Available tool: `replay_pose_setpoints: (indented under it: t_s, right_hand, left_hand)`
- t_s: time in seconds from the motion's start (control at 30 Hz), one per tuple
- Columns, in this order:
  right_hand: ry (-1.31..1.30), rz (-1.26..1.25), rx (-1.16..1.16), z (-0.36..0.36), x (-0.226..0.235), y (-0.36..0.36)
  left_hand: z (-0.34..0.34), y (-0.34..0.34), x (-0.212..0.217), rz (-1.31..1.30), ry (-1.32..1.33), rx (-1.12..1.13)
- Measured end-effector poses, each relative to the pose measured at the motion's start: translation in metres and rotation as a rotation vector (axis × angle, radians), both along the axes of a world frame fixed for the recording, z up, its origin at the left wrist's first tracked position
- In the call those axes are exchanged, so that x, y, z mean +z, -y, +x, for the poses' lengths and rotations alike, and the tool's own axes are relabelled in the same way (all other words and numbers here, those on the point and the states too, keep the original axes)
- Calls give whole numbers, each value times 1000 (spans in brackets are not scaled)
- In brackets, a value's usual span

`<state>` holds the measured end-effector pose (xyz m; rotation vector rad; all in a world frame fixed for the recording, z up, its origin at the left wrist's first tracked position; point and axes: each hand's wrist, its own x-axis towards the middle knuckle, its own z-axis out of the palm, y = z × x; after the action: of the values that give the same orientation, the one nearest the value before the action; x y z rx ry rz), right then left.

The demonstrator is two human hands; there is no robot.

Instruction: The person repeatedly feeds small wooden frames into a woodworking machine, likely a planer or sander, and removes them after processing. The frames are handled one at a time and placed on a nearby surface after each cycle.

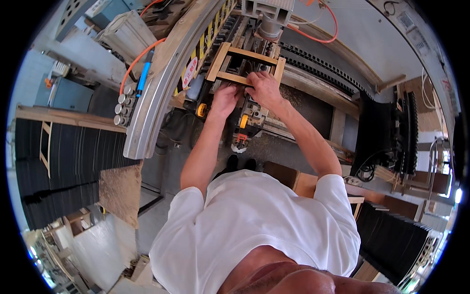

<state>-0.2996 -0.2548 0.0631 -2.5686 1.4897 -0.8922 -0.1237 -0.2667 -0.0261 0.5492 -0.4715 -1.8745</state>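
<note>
A small rectangular wooden frame [226,55] lies flat on the bed of a woodworking machine [264,19]. My left hand [225,99] grips the frame's near rail from below. My right hand [264,88] rests over the same rail a little further right, fingers curled on the wood. Both forearms reach forward from my white shirt. The machine's grey spindle head hangs just beyond the frame's far rail.
A curved grey metal guard [156,98] with an orange hose [142,54] runs along the left of the machine. Black ribbed bellows [63,161] lie at left and lower right [391,235]. A sawdust-covered board [120,191] sits at lower left. My dark shoes [240,162] stand on the concrete floor.
</note>
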Motion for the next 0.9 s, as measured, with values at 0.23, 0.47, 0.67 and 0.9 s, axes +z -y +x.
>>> replay_pose_setpoints:
  t_s: [0.23,0.47,0.67,0.9]
  right_hand:
    - [2,55,3,-5,-16,31]
    - [-55,70,-41,11,-26,92]
    - [-253,94,-78,26,-23,116]
    - [-449,115,-116,54,-10,129]
  left_hand:
    - [-16,-14,-2,159,69,243]
    - [25,-135,29,136,117,258]
    - [78,-228,42,163,161,252]
    - [136,-264,40,203,190,265]
